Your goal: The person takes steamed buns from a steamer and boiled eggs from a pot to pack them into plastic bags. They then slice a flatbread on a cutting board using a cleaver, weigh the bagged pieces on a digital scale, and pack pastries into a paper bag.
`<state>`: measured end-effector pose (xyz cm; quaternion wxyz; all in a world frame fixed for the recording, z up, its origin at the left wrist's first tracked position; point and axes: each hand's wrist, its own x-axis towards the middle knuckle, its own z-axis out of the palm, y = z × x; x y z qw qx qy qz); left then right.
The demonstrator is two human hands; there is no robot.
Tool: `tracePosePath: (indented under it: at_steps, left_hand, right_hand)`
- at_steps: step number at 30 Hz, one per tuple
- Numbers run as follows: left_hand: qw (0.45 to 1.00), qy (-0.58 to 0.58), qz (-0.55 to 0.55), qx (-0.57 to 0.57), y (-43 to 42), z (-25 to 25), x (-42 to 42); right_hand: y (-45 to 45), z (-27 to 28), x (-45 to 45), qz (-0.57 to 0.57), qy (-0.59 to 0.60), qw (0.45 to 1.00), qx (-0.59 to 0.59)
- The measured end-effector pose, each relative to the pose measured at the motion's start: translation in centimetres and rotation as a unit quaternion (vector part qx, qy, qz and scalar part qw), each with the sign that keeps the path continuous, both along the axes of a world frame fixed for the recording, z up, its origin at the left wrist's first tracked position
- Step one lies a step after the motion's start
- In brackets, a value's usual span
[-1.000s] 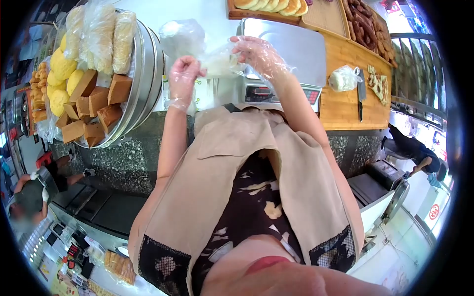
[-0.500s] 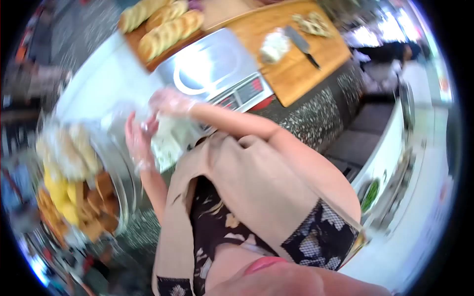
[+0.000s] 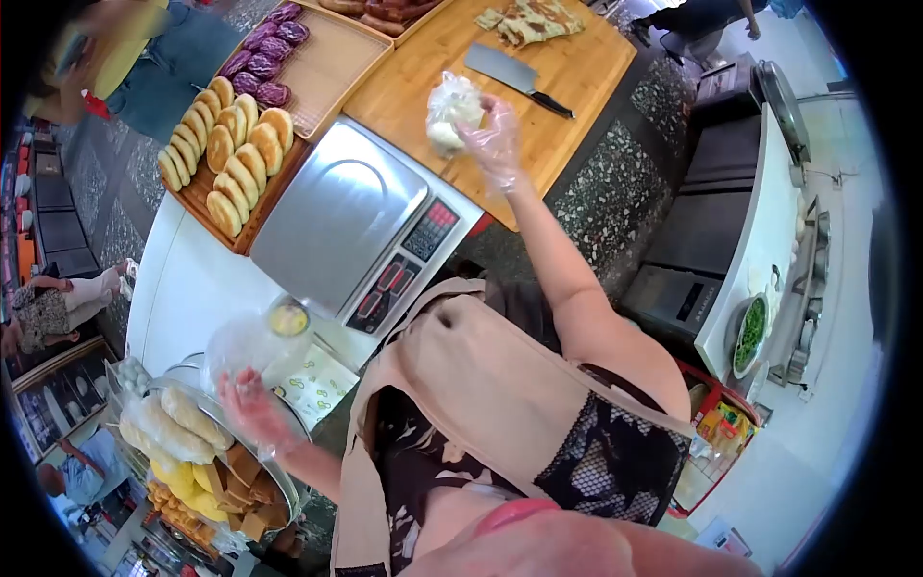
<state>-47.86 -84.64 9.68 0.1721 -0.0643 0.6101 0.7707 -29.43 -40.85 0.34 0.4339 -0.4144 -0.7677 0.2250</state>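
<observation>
My right hand (image 3: 495,146), in a clear plastic glove, has its fingers against the side of a bagged white item (image 3: 452,113) on the wooden board (image 3: 404,82). Also gloved, my left hand (image 3: 256,412) has its fingers loosely apart beside a clear plastic bag (image 3: 240,351) at the counter's edge. A small round yellowish thing (image 3: 288,318) shows by that bag. Between the hands stands a scale (image 3: 336,226) with a bare metal plate. A cleaver (image 3: 514,77) lies on the board beyond the bagged item, near pieces of flatbread (image 3: 540,21).
Round flat breads (image 3: 226,159) and purple wrapped items (image 3: 264,58) fill trays at the upper left. Stacked breads and cakes (image 3: 202,476) sit at the lower left. A bowl of greens (image 3: 751,334) is on the right counter (image 3: 735,279). Other people stand around the edges.
My right hand has moved from near my left hand, across the scale, to the bagged white item. My left hand stays by the clear bag. The view has turned and shifted.
</observation>
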Motion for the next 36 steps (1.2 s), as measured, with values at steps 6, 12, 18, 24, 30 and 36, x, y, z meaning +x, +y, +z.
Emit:
tracePosePath:
  at_steps: [6, 12, 18, 24, 30, 36]
  left_hand:
    - [0.994, 0.086, 0.016, -0.062, -0.6, 2.9, -0.7]
    - [0.979, 0.121, 0.015, -0.163, 2.7, 2.0, -3.9]
    - [0.955, 0.165, -0.005, -0.245, 8.1, 5.9, -4.3]
    - [0.936, 0.214, -0.031, -0.279, 10.0, 8.8, -5.2]
    - [0.917, 0.262, -0.056, -0.296, 9.2, 11.2, -7.2]
    - [0.876, 0.369, -0.141, -0.277, 7.1, 13.8, -13.0]
  right_hand:
    - [8.0, -5.1, 0.7, 0.129, 0.123, 0.962, -0.207]
    - [13.1, -10.4, -3.1, -0.042, -0.136, 0.987, -0.076]
    - [13.0, -5.9, -3.6, 0.019, -0.093, 0.947, -0.308]
    - [13.8, -3.6, -3.6, 0.13, 0.124, 0.928, -0.326]
    - [7.3, 9.1, -5.6, 0.256, 0.078, 0.893, -0.361]
    - [-2.4, 21.5, -12.5, 0.41, 0.105, 0.865, -0.269]
